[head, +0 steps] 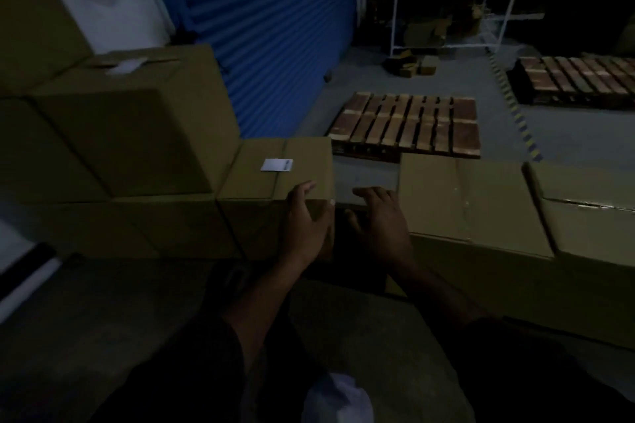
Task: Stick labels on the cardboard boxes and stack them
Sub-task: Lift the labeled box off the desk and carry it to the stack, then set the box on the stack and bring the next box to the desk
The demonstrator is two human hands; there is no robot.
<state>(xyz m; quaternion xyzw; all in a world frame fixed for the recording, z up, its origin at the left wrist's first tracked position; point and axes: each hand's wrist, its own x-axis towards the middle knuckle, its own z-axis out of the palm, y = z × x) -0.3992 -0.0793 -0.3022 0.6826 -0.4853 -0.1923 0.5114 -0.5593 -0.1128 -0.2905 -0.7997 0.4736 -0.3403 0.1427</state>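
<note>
A closed cardboard box (254,178) sits in the stack at centre, with a white label (277,164) stuck on its top. My left hand (304,220) lies flat against this box's near right corner, fingers spread. My right hand (379,220) hovers open in the gap between that box and another cardboard box (467,196) to the right, holding nothing. A bigger box (137,127) stands on the stack at left, with a pale label (125,65) on its top. The scene is dim.
More boxes (591,216) sit at the right edge and stacked at far left (31,10). Two wooden pallets (409,124) (577,82) lie on the grey floor beyond. A blue roller shutter (268,27) stands behind, with a white metal frame (453,14) and small boxes near it.
</note>
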